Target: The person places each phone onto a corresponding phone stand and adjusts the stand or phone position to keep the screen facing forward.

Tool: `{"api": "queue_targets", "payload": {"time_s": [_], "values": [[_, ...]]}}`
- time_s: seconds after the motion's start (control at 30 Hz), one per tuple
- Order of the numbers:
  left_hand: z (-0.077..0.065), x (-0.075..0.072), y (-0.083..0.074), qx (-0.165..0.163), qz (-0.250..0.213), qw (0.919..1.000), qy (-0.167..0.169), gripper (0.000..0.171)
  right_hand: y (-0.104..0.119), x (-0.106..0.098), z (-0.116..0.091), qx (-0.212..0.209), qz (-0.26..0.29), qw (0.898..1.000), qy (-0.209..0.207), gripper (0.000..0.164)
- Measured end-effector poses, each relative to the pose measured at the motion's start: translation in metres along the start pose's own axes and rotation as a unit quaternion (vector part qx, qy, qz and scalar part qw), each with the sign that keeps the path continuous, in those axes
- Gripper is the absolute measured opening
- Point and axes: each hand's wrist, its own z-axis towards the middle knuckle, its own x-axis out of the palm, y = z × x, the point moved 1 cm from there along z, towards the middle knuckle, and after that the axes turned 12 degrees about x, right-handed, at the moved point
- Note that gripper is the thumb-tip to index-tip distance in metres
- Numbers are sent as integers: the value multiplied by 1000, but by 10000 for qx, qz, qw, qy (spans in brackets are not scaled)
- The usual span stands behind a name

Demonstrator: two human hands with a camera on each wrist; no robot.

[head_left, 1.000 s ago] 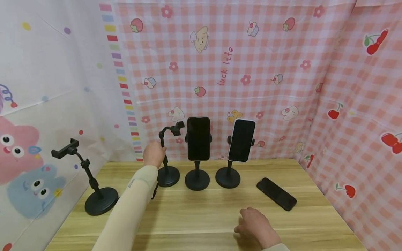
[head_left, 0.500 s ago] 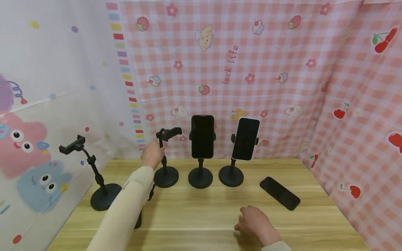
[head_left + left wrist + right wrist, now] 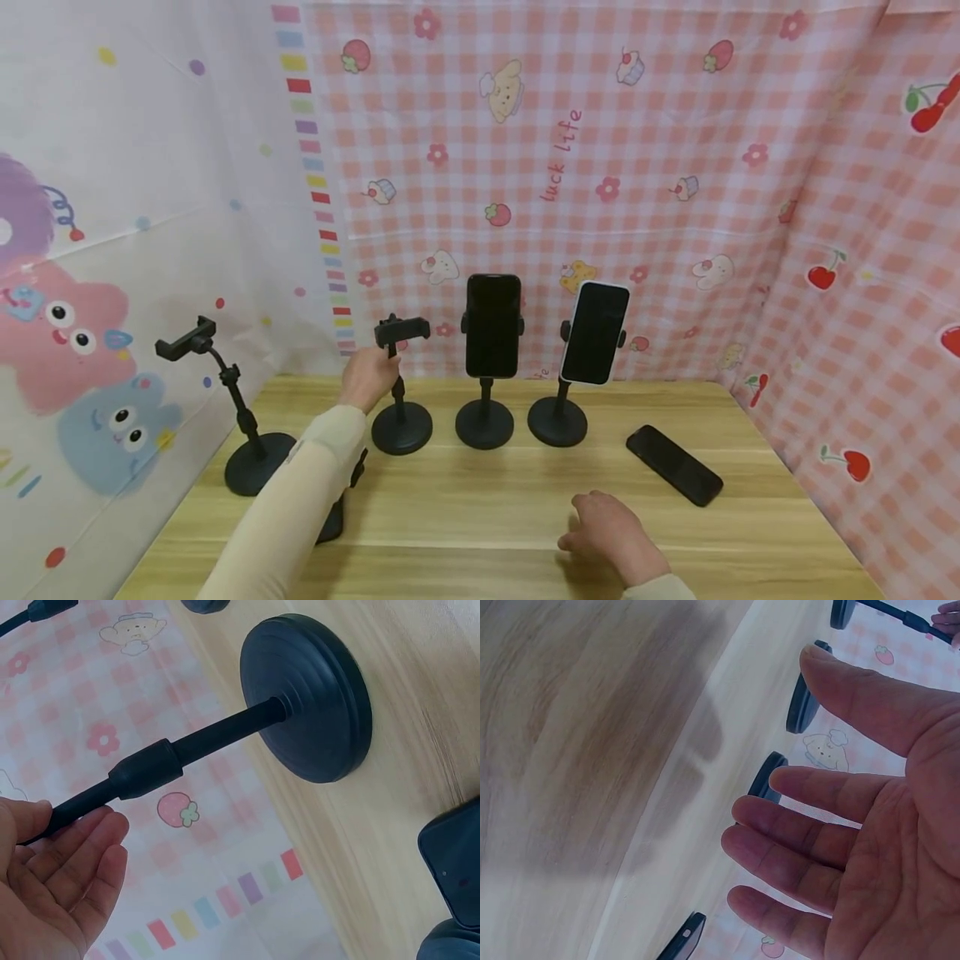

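My left hand (image 3: pixel 367 377) pinches the upper pole of a black phone stand (image 3: pixel 402 429) between thumb and fingers. In the left wrist view this hand (image 3: pixel 64 881) holds the thin pole above its collar, and the round base (image 3: pixel 307 697) rests on the table. The stand's holder (image 3: pixel 402 330) has no phone in it and faces the front. My right hand (image 3: pixel 611 533) hovers over the front of the table, holding nothing. In the right wrist view its fingers (image 3: pixel 795 862) are spread and relaxed. A black phone (image 3: pixel 675 464) lies flat beyond it to the right.
To the right, two stands carry a black phone (image 3: pixel 492 325) and a white-edged phone (image 3: pixel 596 333). Another stand (image 3: pixel 258 462) with a bare holder is at the left. A dark phone (image 3: pixel 332 521) lies partly hidden by my left forearm. Patterned cloth (image 3: pixel 645 125) hangs behind the table.
The holder on the gripped stand has turned from pointing sideways to facing the front. My left hand keeps its grip on the pole. The head view has shifted slightly left; my right hand stays put.
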Motion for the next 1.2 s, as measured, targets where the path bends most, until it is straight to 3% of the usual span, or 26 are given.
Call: {"api": "queue_targets", "payload": {"time_s": [0.33,0.53,0.87,1.2], "values": [[-9,5,-13,688,238,9970,-273,19,3,1,0,-74,48,9999,-56,54],[-14,7,-21,702,255,9969,-232,25,4,1,-1,-98,51,9999,-37,54],[-21,13,-23,811,299,9952,-464,24,6,1,-1,-14,38,9999,159,54],[-22,17,-21,1168,778,9882,-617,20,4,5,2,61,118,9994,319,53]]}}
